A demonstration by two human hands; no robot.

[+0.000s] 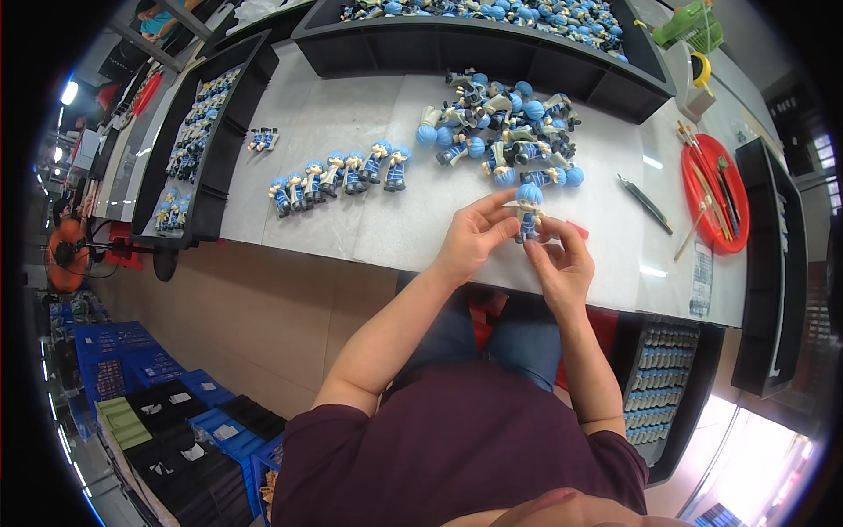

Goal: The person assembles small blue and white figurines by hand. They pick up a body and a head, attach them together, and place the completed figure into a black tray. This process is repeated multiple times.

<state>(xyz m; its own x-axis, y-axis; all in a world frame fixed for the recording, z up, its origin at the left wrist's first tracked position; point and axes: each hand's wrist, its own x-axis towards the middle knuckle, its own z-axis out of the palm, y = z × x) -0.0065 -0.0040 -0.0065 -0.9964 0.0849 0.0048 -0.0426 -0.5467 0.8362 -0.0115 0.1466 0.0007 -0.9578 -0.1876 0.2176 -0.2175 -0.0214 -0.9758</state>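
Observation:
Upright between my two hands is a small blue-haired figurine [529, 212] in a blue and white outfit. My left hand [474, 235] pinches it from the left side with thumb and fingers. From the right, my right hand [564, 256] grips its lower part with bent fingers. Just beyond my hands lies a loose pile of similar figurines [509, 123], tumbled in all directions. To the left, a slanting row of several figurines [338, 173] stands on the white table [369, 110]. One more figurine [262, 139] lies apart, farther left.
A large black bin [474, 51] of figurines spans the back, and a black tray [230, 145] holds more at the left. On the right are a craft knife [645, 204], a red dish [743, 211] with brushes, a tape dispenser [689, 79] and a black tray [768, 281].

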